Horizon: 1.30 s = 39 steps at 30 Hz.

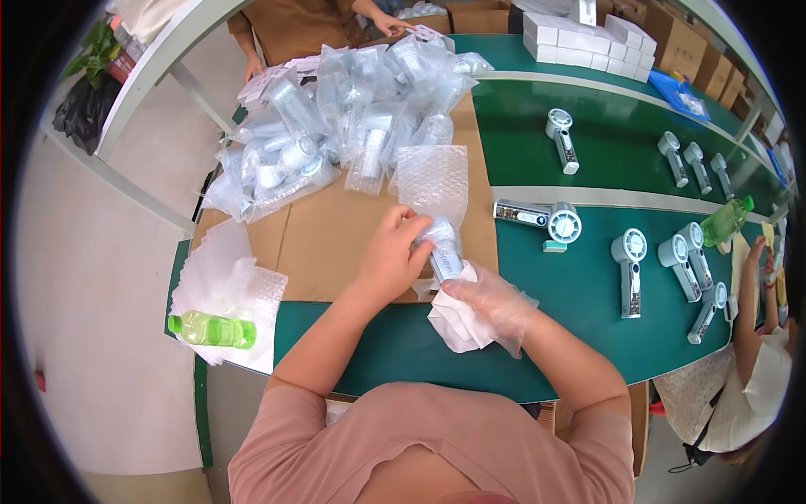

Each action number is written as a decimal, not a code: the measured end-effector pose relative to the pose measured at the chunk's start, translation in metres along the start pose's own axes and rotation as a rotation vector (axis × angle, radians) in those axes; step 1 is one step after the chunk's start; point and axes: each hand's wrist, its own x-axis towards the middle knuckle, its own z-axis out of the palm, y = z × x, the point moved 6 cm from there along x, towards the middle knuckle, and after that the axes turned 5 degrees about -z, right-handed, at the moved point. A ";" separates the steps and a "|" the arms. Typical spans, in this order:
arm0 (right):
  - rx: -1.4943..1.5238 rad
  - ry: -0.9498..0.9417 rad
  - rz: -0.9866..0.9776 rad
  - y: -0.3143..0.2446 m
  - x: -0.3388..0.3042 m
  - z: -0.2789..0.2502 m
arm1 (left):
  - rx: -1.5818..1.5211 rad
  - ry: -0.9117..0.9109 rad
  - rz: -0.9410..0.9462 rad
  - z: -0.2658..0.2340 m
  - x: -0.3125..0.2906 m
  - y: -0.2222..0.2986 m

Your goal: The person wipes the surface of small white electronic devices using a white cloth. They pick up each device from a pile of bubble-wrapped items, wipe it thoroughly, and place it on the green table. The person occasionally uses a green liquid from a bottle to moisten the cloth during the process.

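A light blue handheld fan (446,262) lies partly inside a clear bubble-wrap bag (432,181), between my hands. My left hand (395,252) is closed on the fan's upper part, with fingers and thumb around it through the wrap. In a thin clear plastic glove, my right hand (495,304) grips a crumpled white cloth (457,323), its thumb side against the fan's lower end. Under the bag is a flat brown cardboard sheet (315,252). To the right, another handheld fan (537,217) lies beside a small teal-and-white block (554,247).
A heap of bubble-wrapped fans (361,109) covers the cardboard's far side. Flat bubble bags (222,281) and a green bottle (214,329) lie at left. Several unwrapped fans (630,273) rest on the green table at right. Other people work across and to the right.
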 end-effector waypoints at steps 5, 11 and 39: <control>0.236 0.026 0.005 0.010 -0.001 -0.003 | 0.162 -0.044 0.228 0.016 -0.009 0.009; 0.192 -0.150 -0.068 -0.001 -0.003 -0.001 | 0.044 -0.082 0.004 0.013 -0.013 -0.015; -1.229 -0.333 -0.920 -0.099 -0.100 0.080 | -0.606 -0.437 -0.414 -0.086 -0.021 0.034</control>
